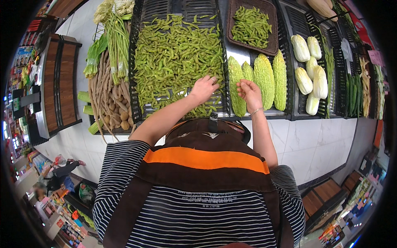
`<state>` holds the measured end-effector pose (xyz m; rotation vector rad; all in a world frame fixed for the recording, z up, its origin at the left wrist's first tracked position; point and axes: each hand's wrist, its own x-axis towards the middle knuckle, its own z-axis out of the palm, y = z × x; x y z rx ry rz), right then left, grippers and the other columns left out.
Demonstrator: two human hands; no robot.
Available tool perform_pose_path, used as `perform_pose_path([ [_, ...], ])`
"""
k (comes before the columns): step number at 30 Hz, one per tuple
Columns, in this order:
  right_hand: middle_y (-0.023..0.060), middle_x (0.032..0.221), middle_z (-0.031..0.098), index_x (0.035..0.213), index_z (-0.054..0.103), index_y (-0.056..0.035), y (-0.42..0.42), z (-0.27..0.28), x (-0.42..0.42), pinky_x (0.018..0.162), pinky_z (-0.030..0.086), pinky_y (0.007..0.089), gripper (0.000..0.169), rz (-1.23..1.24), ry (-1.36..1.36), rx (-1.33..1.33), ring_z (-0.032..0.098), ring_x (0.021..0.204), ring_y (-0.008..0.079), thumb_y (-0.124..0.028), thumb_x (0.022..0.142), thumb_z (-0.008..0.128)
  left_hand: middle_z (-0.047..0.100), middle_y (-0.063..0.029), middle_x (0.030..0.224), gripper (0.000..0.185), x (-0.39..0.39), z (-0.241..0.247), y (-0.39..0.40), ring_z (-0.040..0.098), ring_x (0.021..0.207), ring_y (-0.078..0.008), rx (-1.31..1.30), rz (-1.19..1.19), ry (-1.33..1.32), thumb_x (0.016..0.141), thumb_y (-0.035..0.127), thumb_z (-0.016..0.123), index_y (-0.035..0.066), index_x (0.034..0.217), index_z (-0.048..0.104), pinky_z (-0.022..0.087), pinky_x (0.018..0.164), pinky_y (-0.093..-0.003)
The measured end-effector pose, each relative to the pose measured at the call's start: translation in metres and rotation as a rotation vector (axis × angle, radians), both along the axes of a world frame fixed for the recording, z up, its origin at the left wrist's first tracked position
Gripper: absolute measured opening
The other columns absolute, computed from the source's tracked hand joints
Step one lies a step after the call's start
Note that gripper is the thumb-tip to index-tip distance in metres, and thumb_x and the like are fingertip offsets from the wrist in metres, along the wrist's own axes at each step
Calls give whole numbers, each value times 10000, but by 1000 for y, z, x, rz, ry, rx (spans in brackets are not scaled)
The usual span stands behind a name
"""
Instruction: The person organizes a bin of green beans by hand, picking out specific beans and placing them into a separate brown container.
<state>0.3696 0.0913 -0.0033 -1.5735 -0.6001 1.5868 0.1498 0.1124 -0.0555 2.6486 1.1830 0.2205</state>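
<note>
My left hand point(204, 89), with a ring on one finger, rests among the loose edamame pods point(176, 55) near the right side of their black plastic crate point(132, 62). Its fingers curl downward, and what lies under them is hidden. My right hand point(250, 94), a bracelet at its wrist, is raised over the leftmost large bitter melon point(237, 69). Thumb and fingertips come together there; whether something small sits between them I cannot tell. Beside it lie a small bitter melon point(247, 71) and two more large ones point(264, 74) point(279, 82).
A brown woven basket point(230, 21) of edamame pods point(251, 26) stands behind the bitter melons. Napa cabbages point(320, 82) lie to the right. Long yams point(99, 74), potatoes point(124, 116) and bundled long beans point(118, 46) lie left. A person point(59, 176) is at the lower left.
</note>
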Motion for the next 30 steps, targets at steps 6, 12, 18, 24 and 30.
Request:
perform_pose_path([
  [6,68,973,651,1120,556,2,-4,8,-3,657,487,229,235,7,-10,9,590,788,101,-125,924,539,590,-65,1015,204,-31,7,-28,565,881,-257,-142,188,-292,716,60,650,79,916,614,491,750,-357],
  [12,70,976,654,1119,559,-1,-15,19,-10,654,475,227,231,14,-18,26,590,783,97,-128,928,535,665,9,878,109,-48,18,-43,560,739,-53,-978,749,-971,845,83,665,42,944,643,453,618,-227],
  [18,68,971,657,1106,565,-6,-21,22,-14,644,470,227,219,9,-15,32,587,773,96,-128,927,537,646,-51,1018,169,-68,19,-36,584,874,-106,-1165,941,-1173,936,144,532,52,1077,521,485,751,-260],
  [24,78,953,662,1097,564,-3,-26,28,-20,631,475,223,210,50,-120,98,589,758,96,-126,929,535,570,-79,897,210,-74,5,-30,588,833,-214,-1090,1024,-1207,901,62,443,18,1099,499,484,801,-372],
  [30,113,941,648,1108,525,24,-38,31,-59,642,512,243,225,273,-15,123,616,773,130,-88,913,531,539,-122,943,190,-41,11,-25,595,869,-288,-189,569,-221,809,103,599,41,988,588,500,718,-385],
])
